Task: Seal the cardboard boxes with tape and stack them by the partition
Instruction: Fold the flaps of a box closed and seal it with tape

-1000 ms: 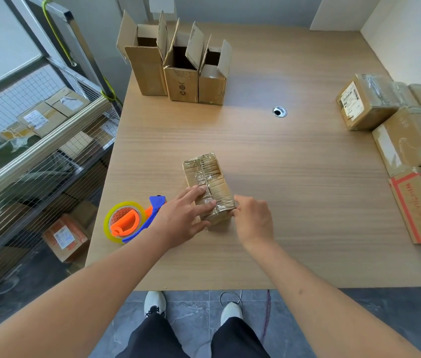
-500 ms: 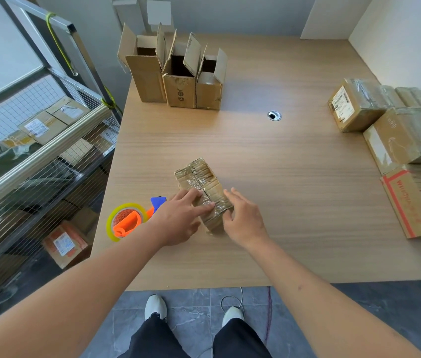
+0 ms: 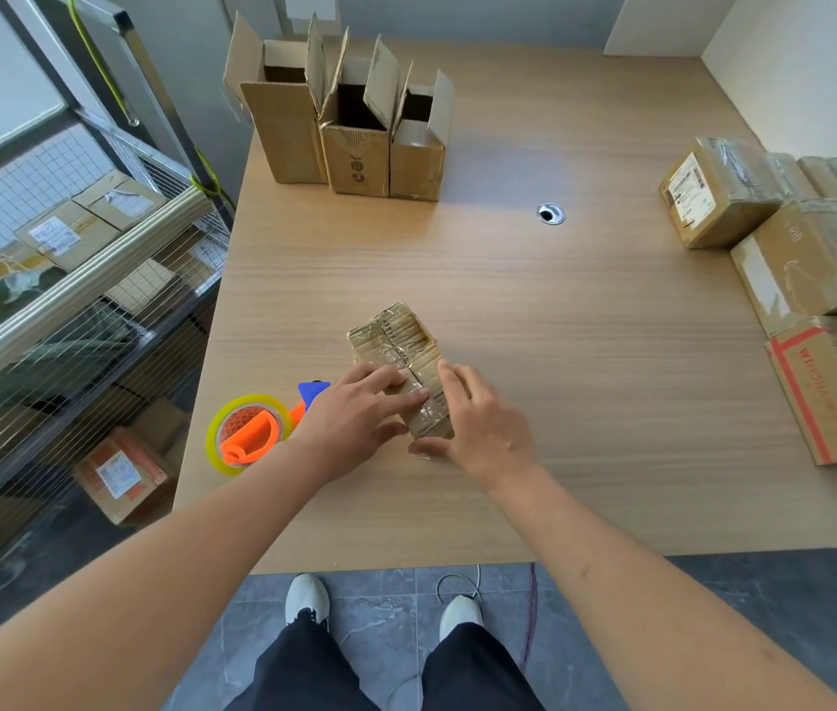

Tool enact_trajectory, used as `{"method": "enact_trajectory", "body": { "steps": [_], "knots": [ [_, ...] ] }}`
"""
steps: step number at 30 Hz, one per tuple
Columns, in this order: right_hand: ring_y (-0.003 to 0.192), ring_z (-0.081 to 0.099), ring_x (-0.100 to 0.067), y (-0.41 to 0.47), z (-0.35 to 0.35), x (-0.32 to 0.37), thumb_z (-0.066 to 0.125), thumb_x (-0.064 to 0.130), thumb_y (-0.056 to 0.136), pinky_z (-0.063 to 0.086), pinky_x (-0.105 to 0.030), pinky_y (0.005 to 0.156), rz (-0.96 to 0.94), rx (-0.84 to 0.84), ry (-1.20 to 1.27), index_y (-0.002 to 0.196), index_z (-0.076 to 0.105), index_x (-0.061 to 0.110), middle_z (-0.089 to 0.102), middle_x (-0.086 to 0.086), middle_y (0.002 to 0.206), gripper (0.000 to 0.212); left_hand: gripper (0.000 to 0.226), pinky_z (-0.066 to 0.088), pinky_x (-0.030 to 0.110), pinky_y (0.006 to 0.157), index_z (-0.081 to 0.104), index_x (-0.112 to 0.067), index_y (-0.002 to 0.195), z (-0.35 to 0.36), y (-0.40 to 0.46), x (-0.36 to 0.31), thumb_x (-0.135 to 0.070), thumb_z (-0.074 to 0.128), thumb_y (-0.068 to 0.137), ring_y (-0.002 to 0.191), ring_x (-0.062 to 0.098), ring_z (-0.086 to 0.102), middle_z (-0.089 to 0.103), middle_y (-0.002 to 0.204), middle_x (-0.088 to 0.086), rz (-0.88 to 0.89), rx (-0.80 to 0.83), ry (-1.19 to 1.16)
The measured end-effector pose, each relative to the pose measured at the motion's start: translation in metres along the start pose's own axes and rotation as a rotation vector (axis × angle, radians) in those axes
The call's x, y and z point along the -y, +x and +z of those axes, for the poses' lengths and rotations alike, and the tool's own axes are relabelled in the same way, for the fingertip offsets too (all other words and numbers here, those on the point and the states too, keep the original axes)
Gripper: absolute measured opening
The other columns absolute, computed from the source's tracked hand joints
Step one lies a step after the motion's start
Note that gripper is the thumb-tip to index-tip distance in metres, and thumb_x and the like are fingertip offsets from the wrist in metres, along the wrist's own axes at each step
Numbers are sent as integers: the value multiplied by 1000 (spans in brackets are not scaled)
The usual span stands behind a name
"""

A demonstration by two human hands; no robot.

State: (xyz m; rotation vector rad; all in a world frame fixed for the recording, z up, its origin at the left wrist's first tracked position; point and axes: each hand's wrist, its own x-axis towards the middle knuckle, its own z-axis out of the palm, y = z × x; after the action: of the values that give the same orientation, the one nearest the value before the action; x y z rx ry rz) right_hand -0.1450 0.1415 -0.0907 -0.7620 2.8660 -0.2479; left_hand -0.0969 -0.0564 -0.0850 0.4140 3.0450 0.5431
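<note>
A pale wood-grain table (image 3: pixel 585 351) fills the room's corner, white walls on the far and right sides, grey stone floor near. A small cardboard box (image 3: pixel 398 351), wrapped in crinkled clear tape, lies near the table's near-left part. The left hand (image 3: pixel 354 420) rests flat on its top with fingers straight; the right hand (image 3: pixel 483 428) touches its right side, fingers relaxed, thumb at the near end. A yellow tape roll on an orange and blue dispenser (image 3: pixel 252 433) lies just left. Three open boxes (image 3: pixel 344 120) stand upright at the far edge. Taped boxes (image 3: pixel 806 279) lie by the right wall. A wire rack (image 3: pixel 47 310) stands left.
</note>
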Motion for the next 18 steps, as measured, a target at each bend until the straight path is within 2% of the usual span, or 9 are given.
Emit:
{"method": "enact_trajectory", "body": {
  "steps": [3, 5, 6, 9, 11, 15, 18],
  "knots": [
    [121, 63, -35, -8, 5, 3, 69, 71, 78, 59, -42, 81, -82, -118, -133, 152, 44, 7, 48, -23, 151, 101, 48, 43, 38, 108, 59, -30, 143, 1, 1, 2, -34, 69, 97, 125, 28, 49, 55, 141, 2, -16, 4, -20],
    [130, 57, -39, -12, 11, 9, 67, 65, 83, 57, -43, 90, -65, -125, -101, 153, 41, 3, 41, -28, 154, 97, 49, 39, 35, 111, 55, -33, 146, 3, 3, 2, -37, 65, 98, 129, 26, 45, 51, 145, 0, -14, 16, -25],
    [131, 56, -40, -11, 13, 11, 69, 64, 81, 56, -43, 91, -49, -126, -89, 152, 41, 2, 40, -29, 154, 98, 49, 38, 34, 112, 54, -34, 147, 3, 3, 3, -38, 64, 99, 130, 25, 44, 50, 147, -1, -13, 19, -23],
    [116, 67, -37, -9, 15, 8, 84, 68, 61, 60, -38, 77, -42, -134, -145, 141, 56, 3, 53, -28, 144, 108, 49, 36, 33, 113, 53, -35, 148, 4, 3, 6, -39, 62, 100, 133, 24, 42, 50, 147, -1, -5, 14, -22],
    [111, 69, -34, -9, 17, 5, 83, 73, 56, 61, -36, 71, -50, -157, -148, 138, 60, 4, 56, -25, 142, 109, 49, 37, 34, 112, 54, -34, 148, 6, 3, 6, -37, 63, 100, 134, 25, 41, 51, 147, 0, -5, 2, -29],
    [116, 66, -30, -13, 13, 5, 76, 77, 62, 61, -38, 66, -5, -119, -110, 144, 55, 11, 52, -18, 148, 108, 46, 40, 38, 112, 56, -30, 146, 3, 2, 7, -29, 62, 100, 135, 26, 42, 51, 147, 1, 29, 29, -41],
    [128, 58, -28, -11, 7, 4, 63, 82, 71, 60, -43, 75, 16, -54, -95, 152, 44, 15, 41, -13, 157, 107, 47, 41, 45, 113, 57, -25, 146, -2, 7, 14, -24, 63, 99, 141, 30, 40, 49, 151, 6, -76, -56, -128]
  ]
}}
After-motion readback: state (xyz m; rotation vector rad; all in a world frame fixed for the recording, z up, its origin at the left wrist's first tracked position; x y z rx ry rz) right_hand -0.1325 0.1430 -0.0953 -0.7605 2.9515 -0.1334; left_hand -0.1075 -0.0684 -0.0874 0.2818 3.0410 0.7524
